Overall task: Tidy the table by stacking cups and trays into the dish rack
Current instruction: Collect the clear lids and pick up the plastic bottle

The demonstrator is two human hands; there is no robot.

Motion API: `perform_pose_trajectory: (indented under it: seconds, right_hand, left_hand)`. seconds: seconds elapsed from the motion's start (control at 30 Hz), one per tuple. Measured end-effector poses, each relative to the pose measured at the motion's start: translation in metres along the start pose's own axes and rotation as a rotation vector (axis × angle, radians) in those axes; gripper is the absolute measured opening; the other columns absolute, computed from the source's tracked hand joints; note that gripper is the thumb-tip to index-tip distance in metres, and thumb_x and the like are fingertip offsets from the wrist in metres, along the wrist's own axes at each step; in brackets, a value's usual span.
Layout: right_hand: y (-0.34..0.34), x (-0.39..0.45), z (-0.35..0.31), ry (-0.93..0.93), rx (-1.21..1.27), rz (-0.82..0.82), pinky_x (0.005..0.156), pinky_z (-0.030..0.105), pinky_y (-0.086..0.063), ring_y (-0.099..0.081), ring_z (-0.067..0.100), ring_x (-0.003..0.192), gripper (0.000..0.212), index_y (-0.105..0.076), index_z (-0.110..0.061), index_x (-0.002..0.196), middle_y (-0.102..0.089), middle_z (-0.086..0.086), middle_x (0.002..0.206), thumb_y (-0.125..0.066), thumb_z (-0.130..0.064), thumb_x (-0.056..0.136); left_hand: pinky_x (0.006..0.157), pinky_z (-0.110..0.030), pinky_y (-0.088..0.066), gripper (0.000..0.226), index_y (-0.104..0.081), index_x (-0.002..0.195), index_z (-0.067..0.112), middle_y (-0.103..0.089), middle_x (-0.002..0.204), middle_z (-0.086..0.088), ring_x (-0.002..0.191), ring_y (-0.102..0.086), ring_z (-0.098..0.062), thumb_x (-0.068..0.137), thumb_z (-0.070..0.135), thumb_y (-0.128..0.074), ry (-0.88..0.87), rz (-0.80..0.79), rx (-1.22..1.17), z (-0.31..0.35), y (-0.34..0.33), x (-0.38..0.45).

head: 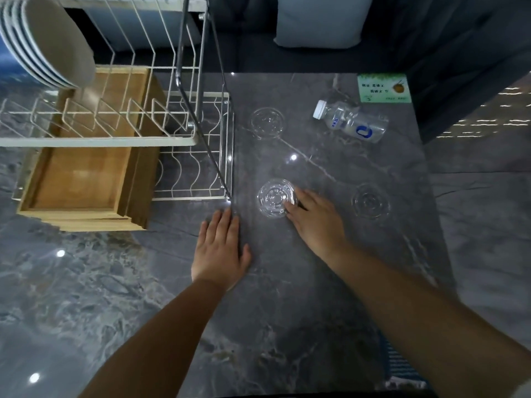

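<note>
Three clear plastic cups stand on the grey marble table: one far (267,122), one at the right (370,203), one in the middle (275,198). My right hand (311,218) has its fingers wrapped around the right side of the middle cup. My left hand (219,249) lies flat on the table with fingers apart, just in front of the white wire dish rack (198,145). A stack of wooden trays (86,179) sits in the rack's lower tier. Several white plates (48,41) stand in its upper tier.
An empty clear water bottle (352,122) lies on its side at the back right, beside a green card (383,88). The table's right edge (431,179) drops to the floor. A pale cushion (319,21) sits beyond the table.
</note>
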State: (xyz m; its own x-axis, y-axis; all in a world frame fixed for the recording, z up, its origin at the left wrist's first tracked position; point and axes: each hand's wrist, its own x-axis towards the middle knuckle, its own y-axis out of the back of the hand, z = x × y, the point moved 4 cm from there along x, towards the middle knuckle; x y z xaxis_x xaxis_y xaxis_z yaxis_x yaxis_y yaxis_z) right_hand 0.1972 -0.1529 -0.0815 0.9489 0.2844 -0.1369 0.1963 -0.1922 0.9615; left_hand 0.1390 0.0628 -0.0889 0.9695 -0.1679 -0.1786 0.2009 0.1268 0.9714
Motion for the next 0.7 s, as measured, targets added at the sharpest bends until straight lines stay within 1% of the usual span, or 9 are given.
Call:
perform_pose_trajectory:
  seconds: [0.07, 0.13, 0.23, 0.33, 0.47, 0.53, 0.57, 0.63, 0.7]
  right_hand:
    - [0.002, 0.001, 0.005, -0.037, 0.069, 0.022, 0.107, 0.053, -0.040, -0.048, 0.031, 0.132, 0.033, -0.064, -0.022, 0.123, -0.052, 0.005, 0.143, -0.056, -0.034, 0.093]
    - [0.004, 0.002, 0.007, -0.075, 0.116, 0.021, 0.111, 0.043, -0.034, -0.048, 0.027, 0.133, 0.035, -0.064, -0.022, 0.122, -0.052, 0.000, 0.144, -0.050, -0.036, 0.094]
    - [0.009, -0.001, 0.004, 0.014, 0.030, 0.135, 0.094, 0.044, -0.048, -0.063, 0.031, 0.113, 0.018, -0.074, -0.015, 0.098, -0.066, 0.006, 0.127, -0.070, -0.026, 0.084]
    - [0.016, -0.005, 0.001, 0.035, 0.057, 0.139, 0.090, 0.045, -0.051, -0.065, 0.033, 0.109, 0.016, -0.074, -0.012, 0.095, -0.067, 0.009, 0.123, -0.072, -0.023, 0.083]
    - [0.032, -0.022, 0.018, -0.019, 0.127, 0.197, 0.092, 0.048, -0.051, -0.062, 0.036, 0.111, 0.023, -0.072, -0.008, 0.101, -0.064, 0.015, 0.126, -0.070, -0.024, 0.084]
    - [0.046, -0.036, 0.042, -0.098, 0.115, 0.302, 0.096, 0.046, -0.048, -0.060, 0.038, 0.113, 0.024, -0.070, -0.007, 0.103, -0.062, 0.018, 0.127, -0.069, -0.024, 0.085]
    - [0.051, -0.042, 0.057, -0.164, 0.097, 0.304, 0.099, 0.046, -0.045, -0.057, 0.039, 0.116, 0.028, -0.068, -0.007, 0.108, -0.059, 0.020, 0.130, -0.067, -0.026, 0.087]
    - [0.055, -0.050, 0.089, -0.356, 0.078, 0.159, 0.107, 0.047, -0.036, -0.045, 0.041, 0.130, 0.045, -0.057, -0.008, 0.128, -0.044, 0.022, 0.145, -0.059, -0.035, 0.092]
    - [0.055, -0.056, 0.118, -0.536, 0.088, 0.001, 0.112, 0.048, -0.030, -0.032, 0.042, 0.138, 0.066, -0.037, -0.009, 0.145, -0.026, 0.021, 0.156, -0.054, -0.046, 0.093]
  left_hand:
    - [0.121, -0.046, -0.006, 0.071, -0.028, 0.150, 0.009, -0.023, 0.160, -0.012, 0.149, -0.011, -0.025, 0.092, 0.048, -0.037, -0.001, -0.002, -0.001, 0.003, 0.002, 0.000]
    - [0.121, -0.046, -0.006, 0.071, -0.029, 0.150, 0.008, -0.025, 0.159, -0.012, 0.149, -0.012, -0.026, 0.090, 0.047, -0.036, 0.003, 0.002, 0.009, 0.003, 0.003, 0.000]
    - [0.121, -0.046, -0.007, 0.072, -0.031, 0.149, 0.007, -0.026, 0.158, -0.012, 0.149, -0.014, -0.026, 0.089, 0.046, -0.034, 0.010, 0.000, 0.027, 0.002, 0.003, 0.001]
    - [0.121, -0.046, -0.008, 0.072, -0.030, 0.149, 0.008, -0.026, 0.159, -0.012, 0.149, -0.013, -0.026, 0.089, 0.047, -0.035, 0.009, 0.003, 0.028, 0.000, 0.002, 0.000]
    - [0.121, -0.047, -0.009, 0.071, -0.029, 0.149, 0.008, -0.026, 0.158, -0.013, 0.149, -0.013, -0.027, 0.089, 0.045, -0.036, 0.007, 0.008, 0.025, -0.002, 0.001, 0.000]
    - [0.121, -0.047, -0.009, 0.072, -0.027, 0.150, 0.008, -0.026, 0.158, -0.013, 0.149, -0.013, -0.027, 0.089, 0.046, -0.036, 0.007, 0.000, 0.036, -0.001, 0.000, -0.001]
    - [0.121, -0.047, -0.009, 0.073, -0.027, 0.150, 0.008, -0.026, 0.158, -0.013, 0.148, -0.013, -0.028, 0.089, 0.046, -0.035, 0.008, 0.000, 0.035, -0.001, 0.000, -0.001]
    - [0.121, -0.047, -0.009, 0.073, -0.027, 0.150, 0.007, -0.027, 0.158, -0.014, 0.148, -0.015, -0.029, 0.088, 0.046, -0.034, 0.011, 0.006, 0.021, 0.000, 0.000, -0.001]
    - [0.121, -0.047, -0.009, 0.073, -0.028, 0.150, 0.007, -0.028, 0.157, -0.014, 0.148, -0.015, -0.029, 0.088, 0.046, -0.033, 0.012, 0.008, 0.021, 0.000, 0.000, -0.001]
